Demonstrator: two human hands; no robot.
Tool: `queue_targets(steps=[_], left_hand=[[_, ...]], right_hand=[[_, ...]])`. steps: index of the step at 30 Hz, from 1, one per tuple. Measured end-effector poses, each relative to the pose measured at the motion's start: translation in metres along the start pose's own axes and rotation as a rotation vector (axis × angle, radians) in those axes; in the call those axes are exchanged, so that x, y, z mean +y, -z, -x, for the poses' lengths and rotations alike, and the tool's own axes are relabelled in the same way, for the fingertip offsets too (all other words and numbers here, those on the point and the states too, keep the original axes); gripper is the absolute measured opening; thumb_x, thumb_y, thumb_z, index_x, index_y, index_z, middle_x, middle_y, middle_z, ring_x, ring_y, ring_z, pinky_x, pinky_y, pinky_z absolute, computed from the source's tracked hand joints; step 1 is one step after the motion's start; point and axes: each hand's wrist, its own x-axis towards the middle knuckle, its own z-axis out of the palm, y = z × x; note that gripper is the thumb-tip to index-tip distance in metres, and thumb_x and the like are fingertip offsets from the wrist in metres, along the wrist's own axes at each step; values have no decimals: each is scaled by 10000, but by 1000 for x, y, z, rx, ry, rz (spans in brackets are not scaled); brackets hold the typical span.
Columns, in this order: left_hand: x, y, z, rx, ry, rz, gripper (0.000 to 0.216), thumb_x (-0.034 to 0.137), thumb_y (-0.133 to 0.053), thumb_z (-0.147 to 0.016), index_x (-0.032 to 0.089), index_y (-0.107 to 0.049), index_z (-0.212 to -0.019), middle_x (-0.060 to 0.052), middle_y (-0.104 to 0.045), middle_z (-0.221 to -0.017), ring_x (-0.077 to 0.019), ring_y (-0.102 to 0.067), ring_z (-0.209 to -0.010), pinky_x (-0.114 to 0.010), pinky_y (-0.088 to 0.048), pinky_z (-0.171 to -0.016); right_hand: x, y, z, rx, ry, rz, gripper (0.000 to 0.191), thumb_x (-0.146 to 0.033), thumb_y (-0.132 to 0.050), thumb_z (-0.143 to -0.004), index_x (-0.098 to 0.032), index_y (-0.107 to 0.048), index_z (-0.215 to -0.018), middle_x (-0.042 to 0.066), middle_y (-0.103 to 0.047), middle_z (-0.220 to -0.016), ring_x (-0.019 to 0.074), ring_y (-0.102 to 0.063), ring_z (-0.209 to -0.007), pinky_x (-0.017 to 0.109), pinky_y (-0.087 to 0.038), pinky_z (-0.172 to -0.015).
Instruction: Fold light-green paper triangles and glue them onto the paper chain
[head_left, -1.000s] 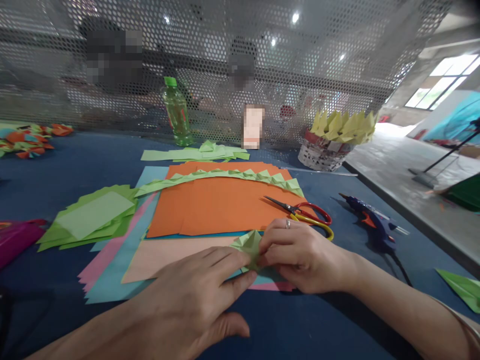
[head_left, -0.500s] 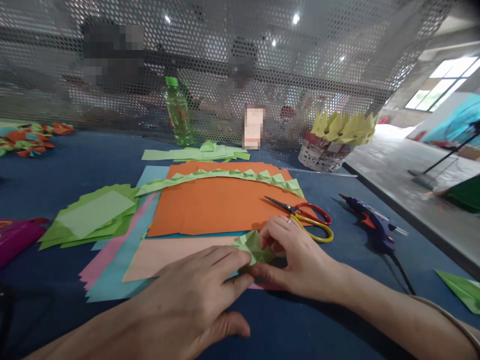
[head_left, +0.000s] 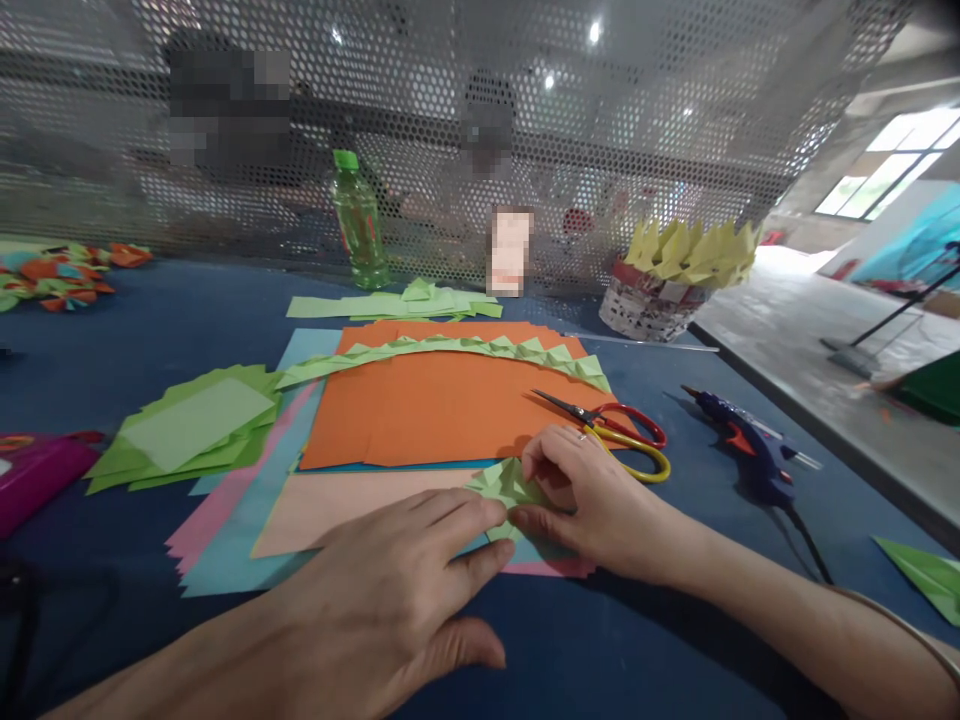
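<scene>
A small folded light-green paper piece (head_left: 504,486) lies on the coloured sheets near the table's front. My left hand (head_left: 397,590) rests flat on the sheets, fingers stretched out, with its fingertips pressing the piece's left side. My right hand (head_left: 592,505) pinches the piece's right side between thumb and fingers; a ring shows on one finger. Under them lie a peach sheet (head_left: 337,505), an orange sheet (head_left: 442,405) and pink and light-blue sheets (head_left: 240,500). A long chain of folded green pieces (head_left: 450,352) curves across the orange sheet.
Red-and-yellow scissors (head_left: 622,440) lie right of the orange sheet, a blue glue gun (head_left: 739,445) further right. A stack of green squares (head_left: 187,430) sits left, green strips (head_left: 397,303) and a green bottle (head_left: 358,225) behind. A basket with yellow folded paper (head_left: 675,280) stands back right. A perforated metal screen (head_left: 450,130) backs the table.
My right hand has turned and lifted its fingers off the green piece's top, now pinching its right side. My left hand has stayed pressing the piece.
</scene>
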Motion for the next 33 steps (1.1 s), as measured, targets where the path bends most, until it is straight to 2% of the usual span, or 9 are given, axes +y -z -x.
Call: queue_targets(steps=[4, 11, 14, 16, 18, 21, 25, 30, 33], left_hand=[[1, 2, 1, 14, 11, -13, 478, 528, -421, -1043, 183, -739, -1135, -107, -714, -1153, -265, -677, -1064, -368, -578, -904], [0, 3, 1, -1, 23, -25, 405, 510, -492, -1025, 209, -733, -1149, -90, -692, -1222, -262, -660, -1118, -369, -550, -980], [-1, 4, 1, 7, -6, -27, 439, 517, -460, -1034, 195, -736, -1149, -102, -709, -1188, -263, -681, -1069, -358, -574, -920], [-2, 3, 0, 16, -10, -20, 424, 517, -486, -1025, 201, -731, -1166, -98, -710, -1186, -262, -681, -1069, -350, -577, -905], [-2, 3, 0, 20, -2, -14, 404, 509, -507, -1019, 206, -729, -1168, -95, -708, -1184, -263, -679, -1069, -351, -576, -898], [-3, 2, 0, 14, 6, -9, 387, 489, -487, -1031, 213, -731, -1152, -93, -706, -1162, -261, -690, -1014, -357, -579, -859], [-3, 3, 2, 3, 2, -14, 374, 462, -464, -1046, 217, -730, -1143, -85, -705, -1171, -264, -691, -1022, -363, -573, -856], [-5, 2, 6, 64, 3, -34, 358, 440, -447, -1061, 213, -713, -1137, -74, -707, -1176, -251, -684, -1035, -352, -560, -879], [-7, 0, 7, 109, -7, -93, 347, 410, -460, -1063, 171, -680, -1186, -87, -704, -1199, -249, -668, -1087, -360, -542, -949]], right_hand=[[4, -1, 1, -3, 20, -3, 215, -295, -725, -887, -209, -534, -936, -4, -582, -839, 178, -538, -811, 316, -394, -754], [7, -1, 1, 36, 65, -1, 152, -147, -658, -877, -204, -522, -917, 12, -613, -875, 168, -551, -799, 300, -415, -734], [11, 2, 1, 19, 94, -40, 180, -204, -706, -866, -197, -553, -961, 33, -641, -946, 184, -574, -861, 318, -453, -780], [14, 6, 1, -19, 116, -133, 237, -290, -706, -895, -189, -576, -1065, 56, -653, -1028, 190, -596, -907, 326, -486, -811], [17, 10, -1, -42, 138, -238, 243, -308, -590, -985, -186, -572, -1194, 76, -649, -1106, 183, -616, -962, 326, -511, -853], [20, 14, -3, -47, 226, -241, 318, -125, -421, -1024, -204, -583, -1286, 97, -622, -1205, 180, -590, -1129, 351, -487, -990], [22, 13, -6, -88, 320, -113, 454, 44, -448, -904, -215, -665, -1208, 94, -592, -1198, 175, -588, -1101, 326, -502, -952], [22, 13, -8, -30, 322, -90, 208, -42, -508, -953, -173, -666, -989, 89, -596, -1131, 170, -594, -1072, 321, -492, -962], [18, 14, -5, -34, 343, -93, 101, -98, -570, -953, -174, -635, -941, 79, -615, -1098, 171, -596, -1044, 308, -489, -934]])
